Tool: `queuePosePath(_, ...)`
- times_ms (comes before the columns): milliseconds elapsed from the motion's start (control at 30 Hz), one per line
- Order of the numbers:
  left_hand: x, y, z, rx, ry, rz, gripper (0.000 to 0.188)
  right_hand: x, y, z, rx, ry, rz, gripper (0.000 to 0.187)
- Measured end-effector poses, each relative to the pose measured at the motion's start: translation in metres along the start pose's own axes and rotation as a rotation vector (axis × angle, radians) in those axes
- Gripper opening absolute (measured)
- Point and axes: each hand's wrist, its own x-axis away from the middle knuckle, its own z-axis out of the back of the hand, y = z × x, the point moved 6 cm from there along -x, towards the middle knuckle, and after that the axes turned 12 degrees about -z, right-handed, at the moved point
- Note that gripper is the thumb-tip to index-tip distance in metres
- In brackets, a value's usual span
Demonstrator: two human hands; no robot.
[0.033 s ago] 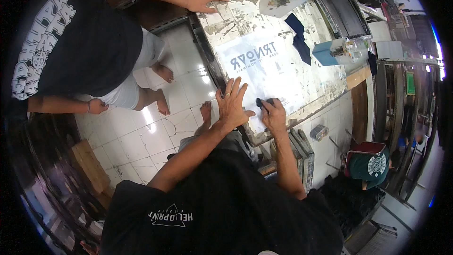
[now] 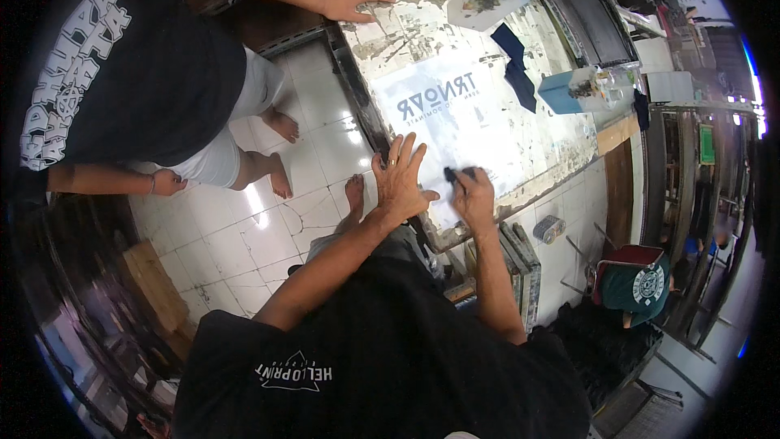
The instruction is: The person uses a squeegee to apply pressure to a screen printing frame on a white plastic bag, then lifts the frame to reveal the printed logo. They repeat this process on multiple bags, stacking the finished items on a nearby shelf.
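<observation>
The left hand [image 2: 399, 183] lies palm down, fingers [image 2: 415, 158] spread. The right hand [image 2: 475, 197] curls into a pinch, forearm [image 2: 495, 280] extended.

Dark-lettered white sheet [image 2: 487, 134], flat on the stained tabletop [image 2: 410, 32], and a small black object [image 2: 449, 174] in the right hand [image 2: 476, 199]

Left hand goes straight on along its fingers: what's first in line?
Likely the dark printed lettering on the white sheet, ahead of the left hand; its height above the sheet is unclear.
</observation>
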Motion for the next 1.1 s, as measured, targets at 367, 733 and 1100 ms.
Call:
queuePosePath(367,-0.001,-0.002,-0.003,0.004,-0.018,0.016,0.101,0.000,0.006,0.005,0.024,0.050,-0.044,0.023)
queuePosePath(733,-0.001,0.000,-0.002,0.003,-0.080,0.040,0.103,0.025,-0.004,0.003,-0.047,-0.039,0.033,0.026)
queuePosePath(1100,-0.001,-0.004,-0.003,-0.013,-0.102,0.050,0.107,0.039,0.006,0.007,-0.037,0.000,0.008,0.026)
